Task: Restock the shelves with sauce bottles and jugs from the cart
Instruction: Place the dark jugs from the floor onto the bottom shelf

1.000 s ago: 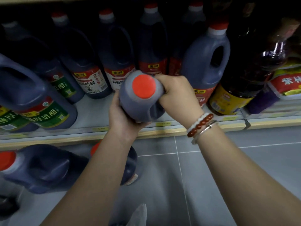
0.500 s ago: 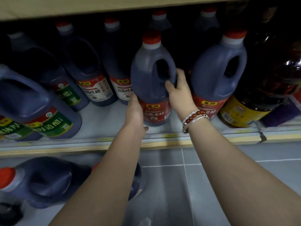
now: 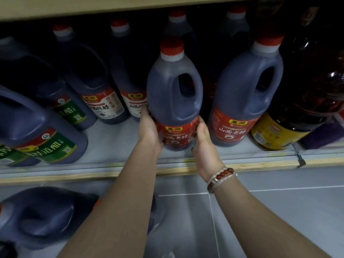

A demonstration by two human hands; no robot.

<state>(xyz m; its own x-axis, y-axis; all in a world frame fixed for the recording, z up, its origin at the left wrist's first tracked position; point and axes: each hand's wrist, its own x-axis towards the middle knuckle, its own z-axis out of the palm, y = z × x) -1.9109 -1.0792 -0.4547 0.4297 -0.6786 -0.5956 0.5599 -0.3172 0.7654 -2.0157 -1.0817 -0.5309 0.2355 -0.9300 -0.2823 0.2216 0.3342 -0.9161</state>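
We have the middle jug (image 3: pixel 174 94) upright near the front edge of the shelf (image 3: pixel 115 144), between our left hand (image 3: pixel 149 131) and right hand (image 3: pixel 205 148), both touching it. A neighbouring jug (image 3: pixel 245 94) stands just right; a lower jug (image 3: pixel 42 216) lies beneath the shelf, leftward.

A dark jug (image 3: pixel 174 94) with a red cap, white collar and red label stands upright in the middle of the frame on the grey shelf (image 3: pixel 115 144), with its handle opening on the right. The left hand (image 3: pixel 149 131) grips its lower left side and the right hand (image 3: pixel 204 144) rests against its lower right. A matching jug (image 3: pixel 243 94) stands just to its right. White-label jugs (image 3: pixel 87 77) and green-label jugs (image 3: pixel 37 127) fill the left. Another jug (image 3: pixel 42 216) lies on its side at lower left.
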